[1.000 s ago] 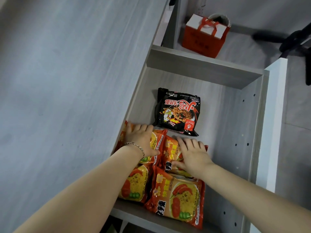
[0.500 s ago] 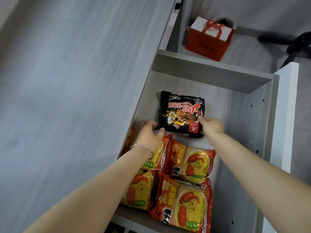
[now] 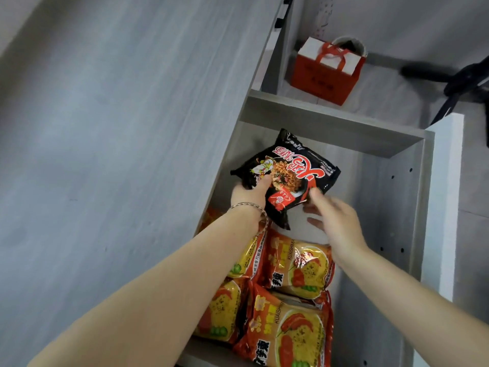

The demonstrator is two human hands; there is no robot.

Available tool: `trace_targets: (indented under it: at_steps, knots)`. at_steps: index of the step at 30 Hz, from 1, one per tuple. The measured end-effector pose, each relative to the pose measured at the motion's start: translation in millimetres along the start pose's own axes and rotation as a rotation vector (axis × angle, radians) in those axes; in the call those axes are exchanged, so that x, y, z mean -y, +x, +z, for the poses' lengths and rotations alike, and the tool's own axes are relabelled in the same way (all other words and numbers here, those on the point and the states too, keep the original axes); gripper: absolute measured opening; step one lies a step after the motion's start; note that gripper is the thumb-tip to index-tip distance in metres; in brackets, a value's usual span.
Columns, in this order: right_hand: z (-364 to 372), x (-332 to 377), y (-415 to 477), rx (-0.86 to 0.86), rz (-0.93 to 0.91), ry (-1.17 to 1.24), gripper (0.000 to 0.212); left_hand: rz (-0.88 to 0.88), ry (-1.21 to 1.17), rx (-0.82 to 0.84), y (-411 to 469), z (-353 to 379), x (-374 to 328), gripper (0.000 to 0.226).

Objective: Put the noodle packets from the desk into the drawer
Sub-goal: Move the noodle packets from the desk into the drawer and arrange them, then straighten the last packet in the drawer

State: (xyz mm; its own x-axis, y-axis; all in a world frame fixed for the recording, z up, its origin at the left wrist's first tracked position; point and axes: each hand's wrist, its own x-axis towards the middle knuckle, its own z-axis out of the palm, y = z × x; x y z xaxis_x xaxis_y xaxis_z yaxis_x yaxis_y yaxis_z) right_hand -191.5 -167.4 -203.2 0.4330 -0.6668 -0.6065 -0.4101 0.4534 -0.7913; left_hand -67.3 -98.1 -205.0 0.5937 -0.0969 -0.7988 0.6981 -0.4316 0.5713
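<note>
A black noodle packet point(image 3: 293, 170) is lifted and tilted above the far part of the open grey drawer point(image 3: 391, 197). My left hand point(image 3: 250, 193), with a bracelet on the wrist, grips its left lower edge. My right hand point(image 3: 334, 221) is at the packet's lower right corner, fingers spread and blurred; thumb and forefinger seem to touch the corner. Several orange noodle packets point(image 3: 299, 263) lie in the near part of the drawer, partly under my left forearm.
The grey desk top point(image 3: 119, 128) fills the left side. A red gift bag point(image 3: 326, 72) stands on the floor beyond the drawer. A black chair base point(image 3: 449, 80) is at the upper right. The drawer's white front panel point(image 3: 447, 207) runs along the right.
Both hands left the orange packets and reached to the black packet. It lay flat on the drawer floor before; now it is raised and turned in my left hand.
</note>
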Motion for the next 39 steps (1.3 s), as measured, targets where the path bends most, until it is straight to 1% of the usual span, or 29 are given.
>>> trace_targets:
  at_steps: [2, 3, 4, 6, 8, 9, 10, 12, 13, 14, 15, 16, 17, 18, 19, 21, 22, 23, 25, 28, 30, 33, 35, 37, 39]
  knots:
    - [-7, -3, 7, -0.110, 0.075, 0.117, 0.025, 0.159, 0.108, 0.011, -2, -6, -5, 0.042]
    - [-11, -3, 11, -0.131, 0.114, 0.158, 0.033, 0.234, 0.162, 0.030, -3, -10, -9, 0.036]
    - [-13, -2, 16, -0.105, 0.136, 0.164, 0.041, 0.296, 0.211, 0.060, -5, -13, -12, 0.030]
    - [-16, -1, 24, 0.043, 0.144, 0.121, 0.048, 0.370, 0.296, 0.137, -9, -19, -18, 0.025]
    - [-13, 1, 28, 0.166, 0.167, 0.102, 0.044, 0.424, 0.374, 0.187, -12, -21, -19, 0.032]
    - [-11, 1, 29, 0.201, 0.178, 0.098, 0.040, 0.456, 0.439, 0.186, -13, -22, -19, 0.034]
    - [-8, 1, 30, 0.215, 0.180, 0.088, 0.034, 0.483, 0.535, 0.168, -14, -23, -19, 0.035]
    - [-2, 1, 33, 0.185, 0.162, 0.071, 0.024, 0.550, 0.800, 0.079, -15, -26, -21, 0.037]
    - [0, 1, 36, 0.148, 0.147, 0.075, 0.023, 0.642, 0.950, 0.031, -18, -28, -21, 0.041]
    - [3, 1, 39, 0.108, 0.131, 0.083, 0.025, 0.791, 1.078, -0.003, -21, -31, -21, 0.045]
    - [6, 1, 43, 0.062, 0.117, 0.088, 0.027, 1.001, 1.165, -0.034, -23, -35, -21, 0.047]
    - [11, 0, 46, 0.015, 0.110, 0.092, 0.028, 1.211, 1.216, -0.077, -24, -40, -22, 0.045]
    - [17, -2, 50, -0.029, 0.111, 0.095, 0.029, 1.357, 1.231, -0.144, -22, -45, -23, 0.042]
    - [25, -3, 53, -0.063, 0.115, 0.091, 0.030, 1.409, 1.246, -0.210, -19, -50, -24, 0.041]
    - [34, -5, 55, -0.079, 0.116, 0.079, 0.032, 1.353, 1.270, -0.242, -16, -55, -26, 0.045]
    - [54, -9, 56, -0.075, 0.090, 0.034, 0.037, 1.153, 1.297, -0.258, -9, -66, -29, 0.057]
    - [64, -12, 56, -0.066, 0.071, -0.007, 0.041, 1.106, 1.308, -0.261, -5, -70, -29, 0.059]
    - [73, -16, 55, -0.056, 0.051, -0.069, 0.044, 1.106, 1.318, -0.264, -2, -72, -28, 0.058]
    - [85, -25, 52, -0.057, 0.003, -0.229, 0.043, 1.136, 1.303, -0.250, 1, -75, -29, 0.055]
    - [90, -34, 56, -0.115, -0.021, -0.422, 0.041, 1.146, 1.226, -0.228, 1, -78, -32, 0.052]
    - [92, -35, 61, -0.125, 0.039, -0.461, 0.043, 1.160, 1.197, -0.224, 2, -79, -32, 0.051]
    - [95, -35, 63, -0.101, 0.122, -0.456, 0.046, 1.166, 1.178, -0.228, 3, -79, -31, 0.050]
    - [92, -34, 63, -0.028, 0.105, -0.491, 0.043, 1.176, 1.175, -0.233, 4, -79, -30, 0.050]
    - [83, -27, 62, 0.120, 0.112, -0.530, 0.038, 1.191, 1.174, -0.244, 5, -79, -30, 0.051]
    - [71, -17, 60, 0.245, 0.103, -0.567, 0.040, 1.197, 1.192, -0.256, 6, -78, -29, 0.051]
